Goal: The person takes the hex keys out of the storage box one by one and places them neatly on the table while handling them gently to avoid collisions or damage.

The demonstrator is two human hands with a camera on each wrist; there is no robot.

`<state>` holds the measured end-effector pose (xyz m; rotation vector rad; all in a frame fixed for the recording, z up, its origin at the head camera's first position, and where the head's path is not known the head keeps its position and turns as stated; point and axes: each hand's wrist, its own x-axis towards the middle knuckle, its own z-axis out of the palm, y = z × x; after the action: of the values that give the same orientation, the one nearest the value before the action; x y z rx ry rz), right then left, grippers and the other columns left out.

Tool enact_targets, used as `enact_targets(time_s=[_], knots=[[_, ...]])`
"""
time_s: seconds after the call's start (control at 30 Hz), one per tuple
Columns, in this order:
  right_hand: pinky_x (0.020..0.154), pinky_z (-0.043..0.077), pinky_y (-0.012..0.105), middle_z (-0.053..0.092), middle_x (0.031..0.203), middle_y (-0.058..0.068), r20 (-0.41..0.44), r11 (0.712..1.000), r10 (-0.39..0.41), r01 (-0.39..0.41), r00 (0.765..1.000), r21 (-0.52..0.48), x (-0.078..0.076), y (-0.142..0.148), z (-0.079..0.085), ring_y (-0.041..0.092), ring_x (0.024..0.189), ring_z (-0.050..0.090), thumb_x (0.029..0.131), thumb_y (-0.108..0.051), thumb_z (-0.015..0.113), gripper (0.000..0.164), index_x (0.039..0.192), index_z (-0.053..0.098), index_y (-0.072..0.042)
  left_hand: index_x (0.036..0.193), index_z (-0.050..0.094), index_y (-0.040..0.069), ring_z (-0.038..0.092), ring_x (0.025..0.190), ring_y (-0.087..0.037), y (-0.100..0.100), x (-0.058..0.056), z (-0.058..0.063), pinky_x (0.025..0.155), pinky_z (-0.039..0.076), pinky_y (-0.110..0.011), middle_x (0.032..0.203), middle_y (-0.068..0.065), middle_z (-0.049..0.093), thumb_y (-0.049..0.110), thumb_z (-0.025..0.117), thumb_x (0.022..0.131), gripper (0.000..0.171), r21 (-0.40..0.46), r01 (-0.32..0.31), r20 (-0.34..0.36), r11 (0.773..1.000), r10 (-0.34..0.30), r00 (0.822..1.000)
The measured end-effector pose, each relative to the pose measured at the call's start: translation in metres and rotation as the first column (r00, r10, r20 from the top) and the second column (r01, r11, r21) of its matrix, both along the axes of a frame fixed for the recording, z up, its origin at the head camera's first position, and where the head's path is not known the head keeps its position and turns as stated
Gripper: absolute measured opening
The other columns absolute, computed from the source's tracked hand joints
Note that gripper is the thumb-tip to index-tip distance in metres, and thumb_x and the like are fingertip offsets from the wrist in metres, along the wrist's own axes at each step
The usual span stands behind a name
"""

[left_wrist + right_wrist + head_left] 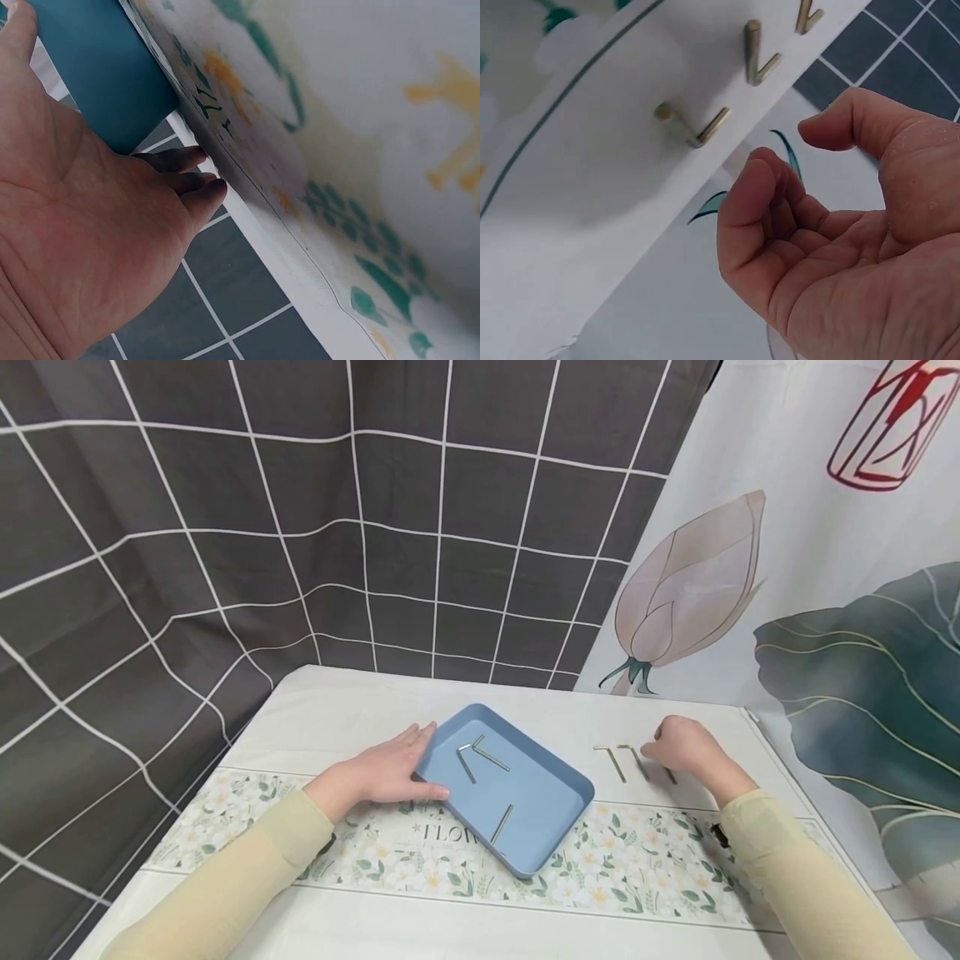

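- Right hand (686, 747): empty, fingers loosely curled, thumb apart from them, just above a bent metal rod. Left hand (393, 768): fingers straight, laid at the tray's left end, thumb against its near side; nothing gripped.
- Nearest: pale yellow sleeves (217, 877), both cut off by the lower frame edge.
- Flowered strip (450, 864) across the table; its lettering runs under the tray, the end covered.
- Blue tray (540, 777): flat on the table, long axis from far left to near right.
- In the tray, near side: one rod (502, 823), long arm slanting from near left to far right; its bend hard to make out.
- Farther in: two rods (467, 766) (492, 758), bends close together at the far end, long arms pointing nearer and rightward.
- Right of the tray: three rods in a row on the table. Left (615, 764) and middle (638, 763): bends at the far end, short arms leftward, long arms pointing near-right. Third (682, 129): mostly hidden by the hand from above; the right wrist view shows its bend.
- Behind: dark checked curtain (300, 485); pale printed curtain (787, 552), cut off at right.
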<state>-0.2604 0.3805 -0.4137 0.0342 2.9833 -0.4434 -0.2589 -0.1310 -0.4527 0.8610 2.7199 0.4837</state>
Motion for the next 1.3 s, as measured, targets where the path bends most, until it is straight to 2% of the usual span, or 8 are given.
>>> enact_targets(time_s=[0.13, 0.27, 0.37, 0.47, 0.73, 1.03, 1.3], knots=[[0.051, 0.031, 0.029, 0.033, 0.056, -0.008, -0.024, 0.999, 0.012, -0.013, 1.000, -0.032, -0.001, -0.006, 0.002, 0.012, 0.051, 0.033, 0.089, -0.016, 0.068, 0.039, 0.061, 0.041, -0.019, 0.178, 0.007, 0.000, 0.011, 0.171, -0.041, 0.000, 0.001, 0.000, 0.136, 0.021, -0.058, 0.185, -0.021, 0.013, 0.085, 0.063, 0.096, 0.131, 0.003, 0.000, 0.003, 1.000, 0.000, 1.000], [0.058, 0.045, 0.035, 0.056, 0.074, 0.006, -0.048, 0.999, 0.034, -0.036, 0.998, -0.039, -0.001, -0.016, 0.006, 0.019, 0.063, 0.050, 0.092, -0.018, 0.071, 0.021, 0.082, 0.059, -0.004, 0.177, 0.007, -0.001, 0.011, 0.171, -0.041, -0.001, 0.001, 0.001, 0.136, 0.021, -0.057, 0.184, -0.021, 0.014, 0.085, 0.063, 0.096, 0.131, 0.003, 0.000, 0.004, 1.000, 0.000, 1.000], [0.072, 0.055, 0.043, 0.069, 0.098, 0.018, -0.071, 0.997, 0.065, -0.068, 0.995, -0.035, 0.000, -0.024, 0.010, 0.026, 0.078, 0.061, 0.093, -0.020, 0.074, 0.030, 0.106, 0.066, 0.007, 0.178, 0.007, 0.000, 0.011, 0.171, -0.040, -0.001, 0.001, 0.001, 0.136, 0.021, -0.057, 0.184, -0.021, 0.014, 0.085, 0.063, 0.096, 0.131, -0.001, 0.001, 0.005, 1.000, -0.001, 1.000], [0.076, 0.058, 0.047, 0.071, 0.102, 0.020, -0.089, 0.994, 0.097, -0.102, 0.991, -0.048, 0.000, -0.033, 0.013, 0.028, 0.081, 0.064, 0.093, -0.019, 0.075, 0.039, 0.115, 0.067, 0.011, 0.178, 0.006, 0.000, 0.010, 0.171, -0.040, -0.001, 0.001, 0.000, 0.136, 0.020, -0.056, 0.185, -0.020, 0.013, 0.086, 0.062, 0.096, 0.131, -0.010, 0.003, 0.002, 1.000, -0.003, 1.000], [0.073, 0.053, 0.042, 0.064, 0.091, 0.009, -0.176, 0.976, 0.194, -0.208, 0.965, -0.064, 0.002, -0.055, 0.019, 0.023, 0.077, 0.058, 0.090, -0.015, 0.073, 0.035, 0.115, 0.067, 0.009, 0.178, 0.007, 0.000, 0.012, 0.171, -0.041, -0.001, 0.001, 0.000, 0.136, 0.021, -0.057, 0.184, -0.021, 0.014, 0.087, 0.062, 0.095, 0.132, -0.005, 0.003, 0.000, 1.000, -0.003, 1.000], [0.075, 0.050, 0.040, 0.060, 0.088, 0.005, -0.270, 0.943, 0.302, -0.328, 0.914, -0.058, 0.008, -0.078, 0.025, 0.020, 0.076, 0.054, 0.088, -0.010, 0.074, 0.023, 0.106, 0.066, 0.001, 0.177, 0.007, -0.001, 0.012, 0.171, -0.042, -0.001, 0.001, -0.001, 0.136, 0.022, -0.058, 0.184, -0.022, 0.014, 0.087, 0.062, 0.095, 0.132, -0.008, 0.002, -0.004, 1.000, -0.002, 1.000], [0.072, 0.049, 0.038, 0.058, 0.088, 0.003, -0.310, 0.905, 0.394, -0.424, 0.865, -0.033, 0.011, -0.094, 0.027, 0.017, 0.077, 0.053, 0.086, -0.008, 0.075, 0.024, 0.106, 0.064, -0.002, 0.177, 0.007, -0.001, 0.012, 0.171, -0.042, 0.000, 0.001, 0.002, 0.136, 0.022, -0.057, 0.184, -0.022, 0.014, 0.086, 0.062, 0.096, 0.131, -0.010, 0.002, -0.005, 1.000, -0.002, 1.000]])
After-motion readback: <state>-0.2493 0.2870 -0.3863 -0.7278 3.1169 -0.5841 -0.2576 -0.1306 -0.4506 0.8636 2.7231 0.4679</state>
